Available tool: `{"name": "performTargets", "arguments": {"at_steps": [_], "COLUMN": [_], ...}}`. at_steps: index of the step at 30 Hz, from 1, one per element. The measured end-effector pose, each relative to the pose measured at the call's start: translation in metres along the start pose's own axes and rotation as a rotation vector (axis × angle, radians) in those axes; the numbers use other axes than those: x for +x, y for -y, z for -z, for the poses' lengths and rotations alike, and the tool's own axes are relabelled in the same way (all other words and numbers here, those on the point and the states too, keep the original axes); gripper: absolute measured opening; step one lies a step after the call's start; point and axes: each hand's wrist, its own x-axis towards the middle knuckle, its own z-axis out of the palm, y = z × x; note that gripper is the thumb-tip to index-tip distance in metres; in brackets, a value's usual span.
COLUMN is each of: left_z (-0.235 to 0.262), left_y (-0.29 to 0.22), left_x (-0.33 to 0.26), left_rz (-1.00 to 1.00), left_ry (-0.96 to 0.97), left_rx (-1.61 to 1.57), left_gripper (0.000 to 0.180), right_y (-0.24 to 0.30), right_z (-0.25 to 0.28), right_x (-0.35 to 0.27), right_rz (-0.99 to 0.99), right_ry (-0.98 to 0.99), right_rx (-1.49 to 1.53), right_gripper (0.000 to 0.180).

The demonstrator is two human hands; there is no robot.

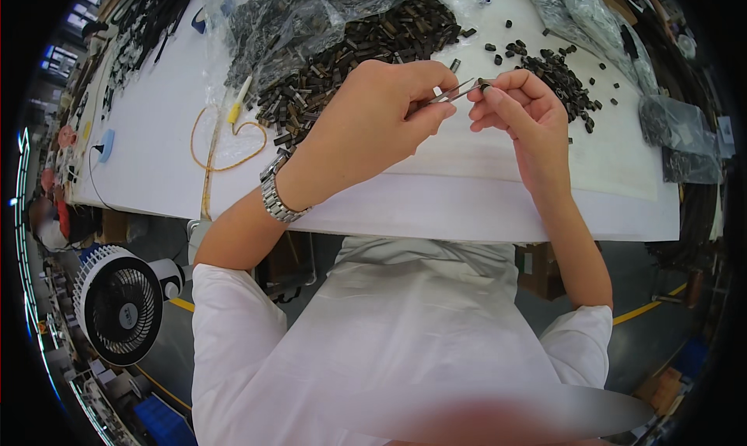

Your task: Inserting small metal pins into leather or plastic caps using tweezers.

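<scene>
Silver tweezers (pixel 462 95) sit pinched between the thumb and fingers of your left hand (pixel 369 123), their two prongs slightly spread and pointing toward your right hand (pixel 535 119). Your right thumb and forefinger close on a small dark piece (pixel 485 87), held up just beside the tweezer tips; whether the tips touch it, you cannot tell from here. Your hands are near each other but apart, both raised over the white tabletop (pixel 467 201) close to its front edge.

Beyond your left hand spreads a large heap of dark oblong pieces (pixel 381 37) — brown and black, lying every which way — with a clear plastic bag (pixel 288 27) bunched over its far left part. Past your right hand lies a smaller heap of short black pieces (pixel 551 74), some strayed around its edge. More filled clear bags (pixel 678 127) rest by the table's right end.

Left of the large heap is a yellow-and-white tool (pixel 236 111), and near it a tan cord (pixel 221 168) curves in a loop. You wear a metal watch (pixel 272 191) on your left wrist; a black-and-white fan (pixel 119 306) stands below the table's left side — its grille turned toward you.
</scene>
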Motion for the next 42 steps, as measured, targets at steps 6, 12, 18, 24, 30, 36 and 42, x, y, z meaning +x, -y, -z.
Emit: {"name": "performTargets", "arguments": {"at_steps": [6,12,18,24,30,36,42], "left_z": [-0.008,-0.017,-0.018,-0.018,-0.016,-0.005,0.015], "left_y": [0.009,0.004,0.003,0.005,0.008,0.012,0.008], "left_x": [0.0,-0.005,-0.007,-0.007,-0.004,-0.002,0.003], "left_rz": [-0.203,-0.247,-0.285,-0.292,-0.366,-0.33,0.04], "left_ry": [-0.11,-0.113,-0.117,-0.154,-0.229,-0.07,0.349], "left_rx": [0.198,0.337,0.421,0.453,0.511,0.446,-0.211], "left_gripper": [0.02,0.017,0.015,0.015,0.012,0.006,0.011], "right_y": [0.006,0.001,0.001,-0.001,-0.006,0.003,0.039], "right_z": [-0.013,-0.023,-0.037,-0.033,-0.034,-0.033,-0.017], "right_x": [-0.007,-0.017,-0.012,-0.016,-0.018,-0.028,-0.031], "right_rz": [0.07,0.213,0.273,0.295,0.608,0.384,-0.203], "right_ry": [-0.022,-0.035,-0.108,-0.116,-0.139,-0.012,0.234], "right_rx": [-0.129,-0.44,-0.306,-0.484,-0.883,-0.839,-0.159], "right_gripper": [0.014,0.013,0.021,0.021,0.018,0.019,0.02]}}
